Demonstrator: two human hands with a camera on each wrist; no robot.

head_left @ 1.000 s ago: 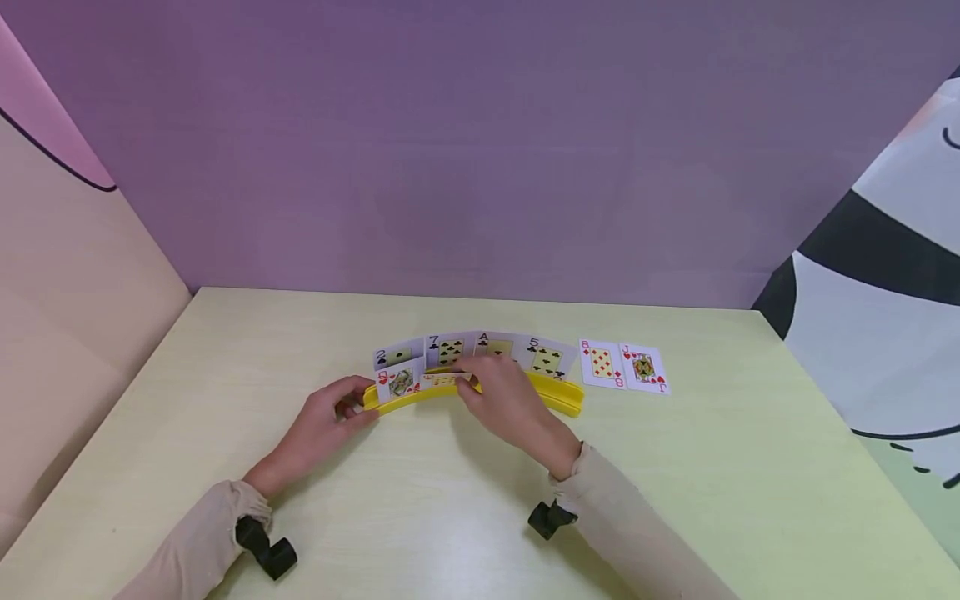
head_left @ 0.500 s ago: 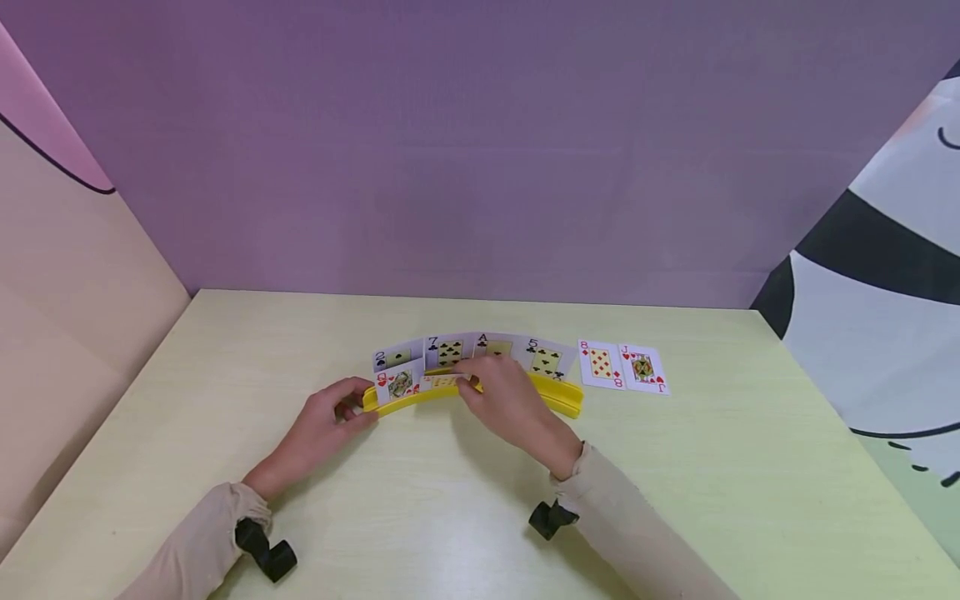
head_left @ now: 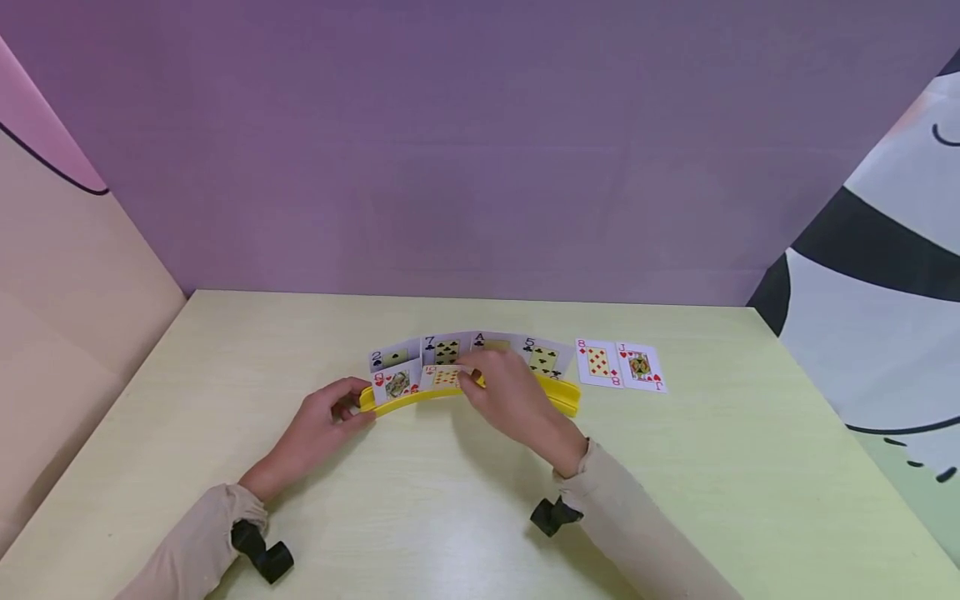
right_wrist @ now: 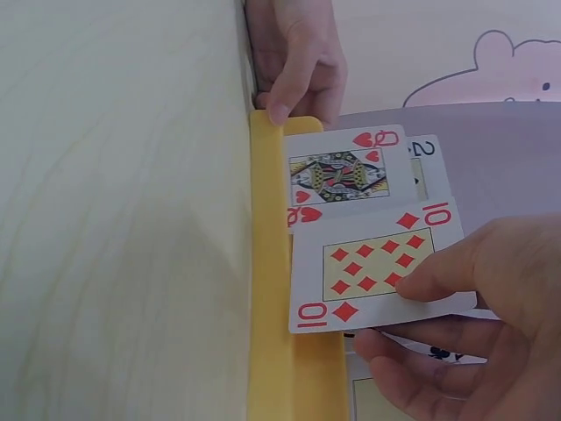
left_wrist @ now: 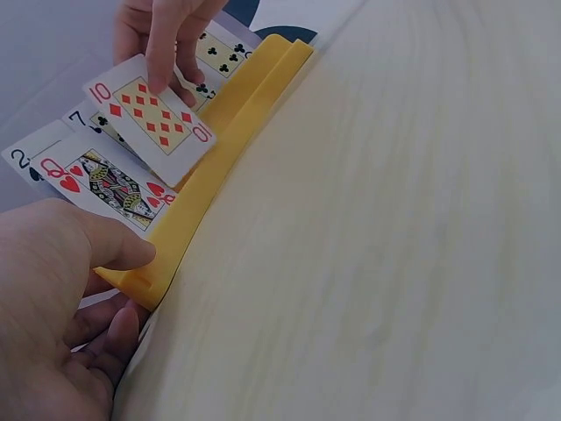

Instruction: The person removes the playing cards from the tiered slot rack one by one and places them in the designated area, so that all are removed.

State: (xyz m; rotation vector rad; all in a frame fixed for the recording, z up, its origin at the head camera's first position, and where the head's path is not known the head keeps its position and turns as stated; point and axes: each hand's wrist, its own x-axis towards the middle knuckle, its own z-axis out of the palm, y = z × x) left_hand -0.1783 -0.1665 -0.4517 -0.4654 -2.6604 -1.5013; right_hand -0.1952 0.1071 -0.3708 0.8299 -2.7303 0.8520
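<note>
A curved yellow card holder stands on the table, its left end gripped between the thumb and fingers of my left hand. My right hand pinches the ten of diamonds by its right side, its lower edge at the holder's front slot. Left of it, the queen of hearts stands in the front row. Behind, the back row shows a two, the seven of clubs, an ace partly covered by my right hand, and the five of clubs.
The eight of diamonds and the jack of hearts lie face up on the table, side by side, to the right of the holder. A purple wall rises behind the table's far edge.
In the head view, the ten of diamonds has tipped upright, so more of its face shows. My left hand keeps its grip on the holder's end.
</note>
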